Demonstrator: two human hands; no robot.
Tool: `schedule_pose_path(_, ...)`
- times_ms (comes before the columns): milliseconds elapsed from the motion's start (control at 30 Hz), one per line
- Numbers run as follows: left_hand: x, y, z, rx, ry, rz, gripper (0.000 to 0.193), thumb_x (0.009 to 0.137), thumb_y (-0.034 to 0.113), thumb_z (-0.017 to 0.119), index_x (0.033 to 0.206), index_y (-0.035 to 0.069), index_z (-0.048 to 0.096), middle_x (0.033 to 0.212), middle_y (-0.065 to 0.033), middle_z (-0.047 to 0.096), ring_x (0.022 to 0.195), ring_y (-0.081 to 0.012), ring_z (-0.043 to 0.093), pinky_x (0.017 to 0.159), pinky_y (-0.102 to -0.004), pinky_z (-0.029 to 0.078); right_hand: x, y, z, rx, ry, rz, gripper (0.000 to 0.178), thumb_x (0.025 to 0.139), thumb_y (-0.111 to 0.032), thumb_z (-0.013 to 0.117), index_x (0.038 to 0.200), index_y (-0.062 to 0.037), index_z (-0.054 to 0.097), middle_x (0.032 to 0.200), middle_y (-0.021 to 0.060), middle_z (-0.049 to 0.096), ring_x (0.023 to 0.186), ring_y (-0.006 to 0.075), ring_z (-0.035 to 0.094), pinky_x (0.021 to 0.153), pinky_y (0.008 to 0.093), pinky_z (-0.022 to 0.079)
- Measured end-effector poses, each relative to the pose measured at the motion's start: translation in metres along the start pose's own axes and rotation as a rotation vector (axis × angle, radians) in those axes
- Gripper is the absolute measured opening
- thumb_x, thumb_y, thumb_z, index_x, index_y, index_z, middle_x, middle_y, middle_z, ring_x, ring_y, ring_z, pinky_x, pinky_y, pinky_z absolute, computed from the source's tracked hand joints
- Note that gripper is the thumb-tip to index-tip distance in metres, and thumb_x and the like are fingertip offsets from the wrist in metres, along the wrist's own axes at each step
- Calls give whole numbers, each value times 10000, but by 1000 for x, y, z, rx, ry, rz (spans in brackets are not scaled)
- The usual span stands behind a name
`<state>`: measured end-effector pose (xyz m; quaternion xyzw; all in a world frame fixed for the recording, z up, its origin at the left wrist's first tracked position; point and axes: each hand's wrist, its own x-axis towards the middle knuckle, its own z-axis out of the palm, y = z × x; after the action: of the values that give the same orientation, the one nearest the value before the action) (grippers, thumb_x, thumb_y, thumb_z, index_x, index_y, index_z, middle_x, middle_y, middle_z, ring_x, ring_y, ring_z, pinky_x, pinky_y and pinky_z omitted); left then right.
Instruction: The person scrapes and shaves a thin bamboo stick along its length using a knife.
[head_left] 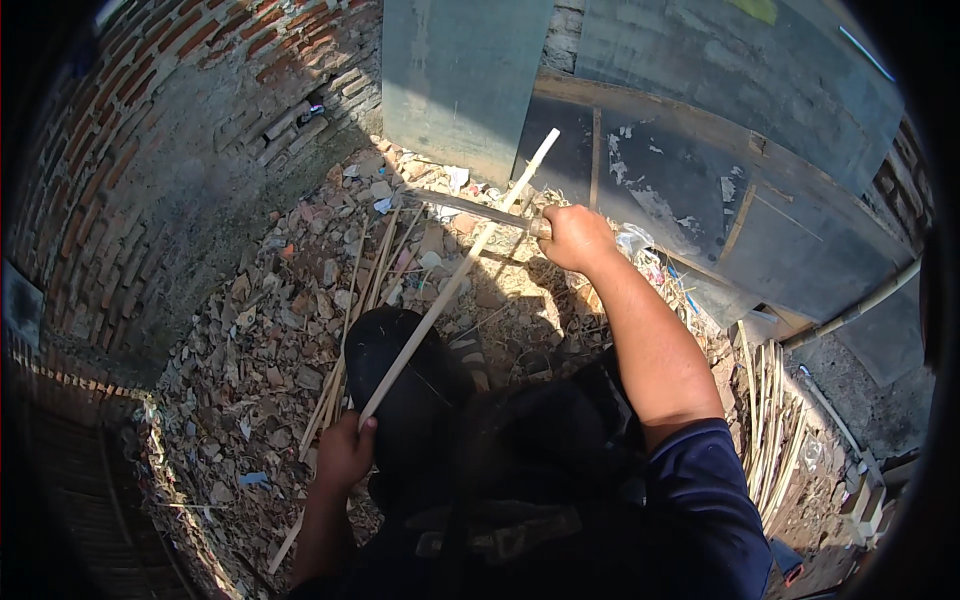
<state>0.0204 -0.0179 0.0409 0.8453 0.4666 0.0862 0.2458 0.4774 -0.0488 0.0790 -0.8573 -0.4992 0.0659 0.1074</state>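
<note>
A long, pale strip of wood or bamboo [440, 305] is held aslant in front of the body, its far end raised toward the upper right. Its lower part is gripped by the left hand [345, 450], the fingers being closed around it beside the dark-clad knee [400, 350], over which the strip passes. By the right hand [580, 238], closed in a fist, the short handle [541, 228] of a long-bladed knife is held; the blade [460, 204] is directed to the left and is seen crossing the strip near its upper part. Whether the edge bears on the strip cannot be told. Further thin strips [375, 265] are laid on the rubble-covered ground [270, 330] to the left of the knee, and a larger bundle of strips [768, 440] is placed to the right, beyond the right arm. The area is bounded at left by a worn brick wall [180, 130] and at the far side by a grey-blue panel [455, 80], which is partly sunlit.
</note>
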Motion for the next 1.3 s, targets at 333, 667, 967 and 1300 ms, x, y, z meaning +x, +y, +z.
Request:
schedule_pose_path(333, 12, -11, 13, -56, 5, -17, 377, 1041, 317, 527, 863, -13, 557, 689, -259, 595, 693, -487, 626, 596, -504, 458, -2, -29, 16, -5, -157, -390, 328, 798, -176, 695, 1112, -82, 688, 996, 199, 726, 996, 373, 700, 879, 480, 560)
schedule_pose_path(667, 26, -16, 4, -89, -94, -8, 405, 1046, 328, 522, 822, -9, 538, 661, -247, 563, 661, -473, 606, 581, -499, 434, 24, -25, 39, 37, -271, -224, 333, 842, -264, 660, 1141, -120, 687, 1076, 164, 725, 1041, 348, 693, 929, 457, 552)
schedule_pose_path(967, 33, -18, 7, -46, -57, 73, 400, 1045, 322, 527, 821, -10, 539, 641, -239, 548, 637, -462, 598, 567, -488, 423, 48, 47, 67, 163, -94, -6, 494, 814, -223, 688, 1281, -66, 664, 1158, 241, 700, 1073, 377, 679, 971, 454, 532)
schedule_pose_path(1300, 29, -32, 11, -137, -59, 50, 418, 1045, 334, 535, 802, -7, 519, 620, -216, 530, 578, -406, 570, 552, -459, 417, 24, -6, 17, -67, -179, -242, 329, 814, -223, 694, 1115, -89, 686, 1025, 212, 721, 997, 374, 698, 898, 478, 561)
